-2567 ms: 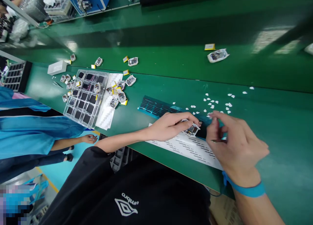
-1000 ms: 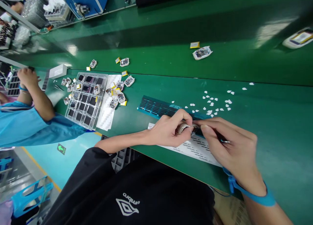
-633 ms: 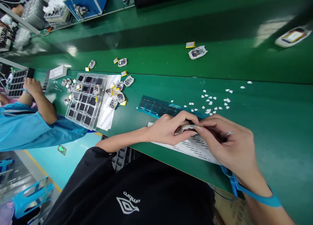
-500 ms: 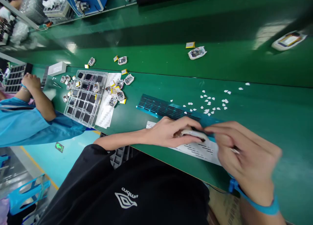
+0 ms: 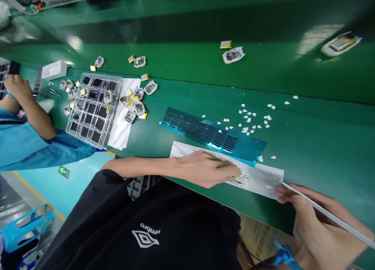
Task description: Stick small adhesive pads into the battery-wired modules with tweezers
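My left hand is closed around a small white device housing, low over the printed white sheet. Most of the housing is hidden under the fingers. To the right, my right hand grips long thin metal tweezers, their tip pointing left above the sheet's right end. Just beyond the sheet lies a blue film with rows of black strips, partly overlapping it. Small white sticker-like pieces are scattered behind the film.
At left stands a clear compartment tray with dark square parts, beside opened housings and yellow-edged batteries. More housings sit on the raised back strip. A co-worker's arm reaches in from the left, near a white box.
My left hand has lowered the housing toward the sheet. My right hand has drawn away to the right and downward, and its tweezers now show lengthwise. The whole view has shifted slightly.
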`<state>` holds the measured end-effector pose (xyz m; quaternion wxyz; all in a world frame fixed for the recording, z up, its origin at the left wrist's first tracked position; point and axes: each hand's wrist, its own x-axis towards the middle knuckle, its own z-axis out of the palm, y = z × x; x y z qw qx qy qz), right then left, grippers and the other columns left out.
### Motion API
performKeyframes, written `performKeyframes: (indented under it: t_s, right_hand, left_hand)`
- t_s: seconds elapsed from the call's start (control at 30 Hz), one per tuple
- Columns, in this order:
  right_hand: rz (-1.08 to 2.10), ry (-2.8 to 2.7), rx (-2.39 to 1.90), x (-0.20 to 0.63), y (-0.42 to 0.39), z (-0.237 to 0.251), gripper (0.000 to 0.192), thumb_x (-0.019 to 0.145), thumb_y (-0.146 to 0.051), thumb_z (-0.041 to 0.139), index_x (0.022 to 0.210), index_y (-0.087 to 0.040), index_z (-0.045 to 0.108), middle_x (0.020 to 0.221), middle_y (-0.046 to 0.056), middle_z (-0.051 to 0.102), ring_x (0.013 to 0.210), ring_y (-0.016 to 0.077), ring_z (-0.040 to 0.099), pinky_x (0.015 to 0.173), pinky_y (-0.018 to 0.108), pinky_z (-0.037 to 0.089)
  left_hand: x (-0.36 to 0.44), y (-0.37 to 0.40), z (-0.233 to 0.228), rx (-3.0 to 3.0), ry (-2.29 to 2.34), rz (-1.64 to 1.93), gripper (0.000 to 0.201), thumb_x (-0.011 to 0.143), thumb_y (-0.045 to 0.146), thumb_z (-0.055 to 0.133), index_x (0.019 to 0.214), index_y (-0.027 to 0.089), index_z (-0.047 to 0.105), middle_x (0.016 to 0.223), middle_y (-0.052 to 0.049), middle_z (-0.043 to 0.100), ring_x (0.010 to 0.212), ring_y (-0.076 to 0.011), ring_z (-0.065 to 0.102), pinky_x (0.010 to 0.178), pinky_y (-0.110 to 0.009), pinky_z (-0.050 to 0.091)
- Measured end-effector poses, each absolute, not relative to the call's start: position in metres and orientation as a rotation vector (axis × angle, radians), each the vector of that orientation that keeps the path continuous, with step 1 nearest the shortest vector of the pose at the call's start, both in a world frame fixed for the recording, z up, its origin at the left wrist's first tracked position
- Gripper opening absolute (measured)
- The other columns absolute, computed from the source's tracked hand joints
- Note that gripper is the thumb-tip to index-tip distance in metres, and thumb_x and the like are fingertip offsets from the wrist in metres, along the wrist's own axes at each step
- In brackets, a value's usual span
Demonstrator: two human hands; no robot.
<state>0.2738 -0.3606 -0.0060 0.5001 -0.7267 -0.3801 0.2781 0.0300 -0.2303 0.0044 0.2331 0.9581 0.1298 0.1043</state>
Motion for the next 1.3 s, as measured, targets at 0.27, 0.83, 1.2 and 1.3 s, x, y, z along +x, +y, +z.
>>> performKeyframes:
  t_s: [0.27,0.83,1.2,1.3]
  right_hand:
    - [0.665,-1.072,-1.942,0.269,-0.354,-0.005,0.045,0.087,-0.066,0.071,0.069,-0.025,0.078,0.064,0.006,0.073,0.053,0.0234,0.065,0.050,0.037,0.049]
    - [0.758,-1.102,-1.861,0.274,-0.348,-0.005,0.039,0.082,-0.064,0.077,0.074,-0.026,0.081,0.065,0.006,0.073,0.053,0.0233,0.065,0.048,0.036,0.054]
    - [0.557,-0.805,-1.566,0.247,-0.326,0.009,0.030,0.080,-0.053,0.084,0.073,-0.025,0.076,0.063,0.003,0.068,0.054,0.0266,0.068,0.052,0.045,0.058]
    - [0.523,-0.802,-1.522,0.230,-0.316,0.017,0.028,0.084,-0.049,0.082,0.073,-0.024,0.075,0.065,0.002,0.067,0.054,0.0256,0.069,0.054,0.044,0.060]
  left_hand:
    - [0.031,-0.224,0.004,2.731,0.283,0.274,0.032,0.113,0.023,0.040,0.111,0.017,0.071,0.137,-0.006,0.076,0.120,-0.0158,0.066,0.077,-0.031,0.047]
    - [0.032,-0.221,0.000,2.814,0.172,0.194,0.034,0.111,0.018,0.044,0.123,0.020,0.075,0.153,-0.007,0.068,0.131,-0.0216,0.062,0.088,-0.034,0.043]
    - [0.024,-0.211,0.005,2.114,0.434,0.350,0.033,0.111,0.029,0.049,0.135,0.023,0.072,0.131,-0.007,0.080,0.096,-0.0131,0.077,0.089,-0.028,0.059]
    - [0.022,-0.208,0.012,1.812,0.625,0.429,0.031,0.106,0.035,0.058,0.128,0.021,0.075,0.105,-0.006,0.084,0.058,-0.0088,0.064,0.060,-0.024,0.053]
